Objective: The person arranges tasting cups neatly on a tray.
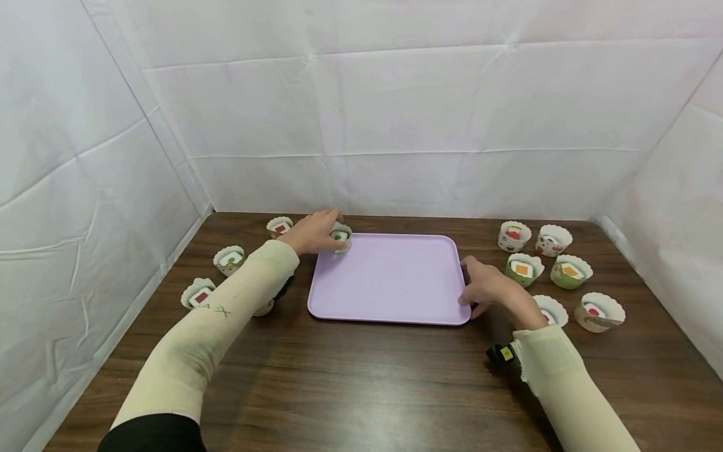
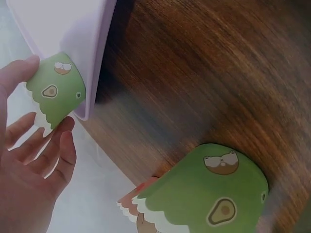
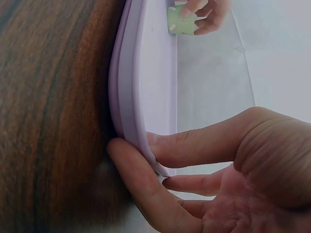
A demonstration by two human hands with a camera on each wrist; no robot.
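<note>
A lilac tray [image 1: 390,276] lies on the dark wooden table. My left hand [image 1: 317,232] grips a green paper baking cup [image 2: 57,90] by its sides, at the tray's far left corner. Avocado and bear-face prints show on that cup in the left wrist view, and the head view shows something white with a green spot inside it. My right hand [image 1: 490,285] pinches the tray's right rim, thumb on the inner side and index finger outside, as the right wrist view shows.
More baking cups with white and coloured fillings stand on the left, among them a cup [image 1: 228,258] beside my left forearm, which partly hides another. Several others, including a green cup [image 1: 524,269], stand right of the tray. White sheeting [image 1: 395,107] walls the table's back and sides.
</note>
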